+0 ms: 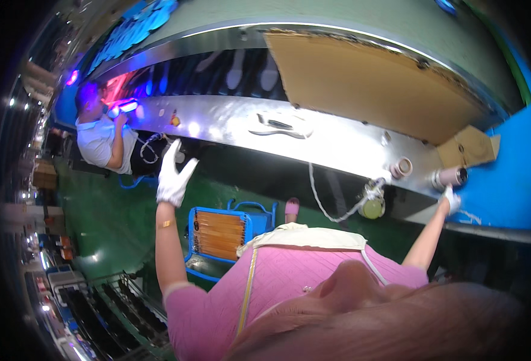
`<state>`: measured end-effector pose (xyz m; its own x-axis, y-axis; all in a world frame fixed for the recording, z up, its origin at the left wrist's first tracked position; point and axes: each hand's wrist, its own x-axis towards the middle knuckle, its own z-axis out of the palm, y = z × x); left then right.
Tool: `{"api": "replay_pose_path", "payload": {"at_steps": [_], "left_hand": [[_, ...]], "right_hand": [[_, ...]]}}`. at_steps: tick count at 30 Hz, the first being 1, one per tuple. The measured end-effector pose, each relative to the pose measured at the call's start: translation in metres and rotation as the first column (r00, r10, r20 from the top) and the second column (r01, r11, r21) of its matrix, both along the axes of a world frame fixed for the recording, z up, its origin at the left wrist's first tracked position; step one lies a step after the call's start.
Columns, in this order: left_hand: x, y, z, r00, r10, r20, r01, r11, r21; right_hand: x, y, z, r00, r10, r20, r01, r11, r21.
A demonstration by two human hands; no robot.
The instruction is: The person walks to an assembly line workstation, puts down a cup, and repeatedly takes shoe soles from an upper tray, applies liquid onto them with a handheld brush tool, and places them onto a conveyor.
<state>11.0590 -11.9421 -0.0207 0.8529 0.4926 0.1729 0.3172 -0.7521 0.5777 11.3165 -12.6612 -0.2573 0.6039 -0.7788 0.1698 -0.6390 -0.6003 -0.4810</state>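
Observation:
My left hand (pixel 175 175), in a white glove, is raised at the near side of the metal bench. Its thumb and fingers are spread, with nothing between them. Far to the right, my right hand (pixel 452 200), also gloved, has its fingers closed at the lower side of a pinkish cylinder (pixel 448 178) with a dark end. A similar open-topped pinkish container (pixel 401 167) stands to its left. Near the middle of the bench (pixel 211 123) lies a white and dark shoe part (pixel 279 124), apart from both hands.
Cardboard (pixel 361 78) screens the bench's far side; dark shoe soles (pixel 235 72) lie beyond at left. A small carton (pixel 470 147) sits at right. A container with a greenish round end (pixel 372 208) and white cord hangs at the near edge. A person (pixel 100 141) works at left, beyond a blue-framed chair (pixel 220 233).

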Motion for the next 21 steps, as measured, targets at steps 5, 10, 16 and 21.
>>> {"api": "replay_pose_path", "payload": {"at_steps": [5, 10, 16, 21], "left_hand": [[0.116, 0.069, 0.044, 0.981, -0.183, 0.065, 0.150, 0.928, 0.341], [0.220, 0.126, 0.076, 0.945, -0.205, 0.253, 0.016, 0.806, 0.592], [0.270, 0.246, 0.068, 0.991, 0.060, 0.122, -0.124, 0.765, 0.632], [0.308, 0.333, 0.057, 0.977, 0.128, 0.171, -0.211, 0.719, 0.663]], "right_hand": [[-0.041, 0.145, 0.079, 0.737, 0.153, 0.658, -0.666, 0.329, 0.670], [-0.092, 0.378, 0.063, 0.520, 0.783, 0.342, -0.659, 0.113, 0.744], [-0.117, 0.494, -0.049, -0.159, 0.981, 0.109, -0.642, -0.187, 0.744], [-0.113, 0.499, -0.087, 0.145, 0.989, 0.007, -0.477, 0.063, 0.877]]}}
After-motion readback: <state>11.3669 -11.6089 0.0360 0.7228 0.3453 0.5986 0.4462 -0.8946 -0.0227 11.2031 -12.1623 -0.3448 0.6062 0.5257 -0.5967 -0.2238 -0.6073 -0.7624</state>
